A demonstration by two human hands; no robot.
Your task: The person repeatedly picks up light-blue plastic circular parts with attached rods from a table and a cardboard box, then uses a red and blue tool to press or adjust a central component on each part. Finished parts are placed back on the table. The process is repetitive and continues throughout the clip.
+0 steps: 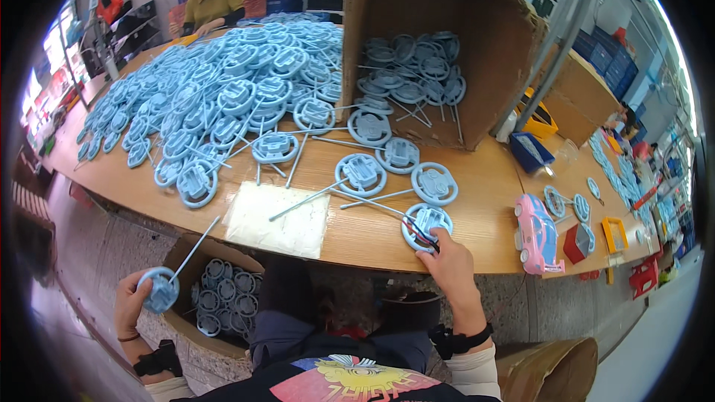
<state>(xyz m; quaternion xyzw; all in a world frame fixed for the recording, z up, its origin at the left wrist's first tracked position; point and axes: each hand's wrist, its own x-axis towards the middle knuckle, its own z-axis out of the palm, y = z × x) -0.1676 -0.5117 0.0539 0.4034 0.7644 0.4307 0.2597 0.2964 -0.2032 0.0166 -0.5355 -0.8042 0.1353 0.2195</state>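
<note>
My left hand (129, 305) grips a light blue plastic toy steering wheel (162, 292) by its rim, over the left side of a cardboard box. A thin blue rod sticks up and right from that wheel. At the table's front edge my right hand (451, 262) is closed round a slender dark tool (424, 235), whose exact kind is unclear. Its fingertips rest against another blue steering wheel (427, 217) lying on the wood. Just beyond lie several more loose wheels with rods, among them one wheel (434, 183) to the right.
A large heap of blue wheels (223, 82) covers the table's left. An open cardboard carton (484, 52) lies on its side, wheels inside. White sheet (277, 217) lies in front. Below stands a box (179, 313) of wheels. A pink toy car (538, 237) is right. A person (212, 7) sits opposite.
</note>
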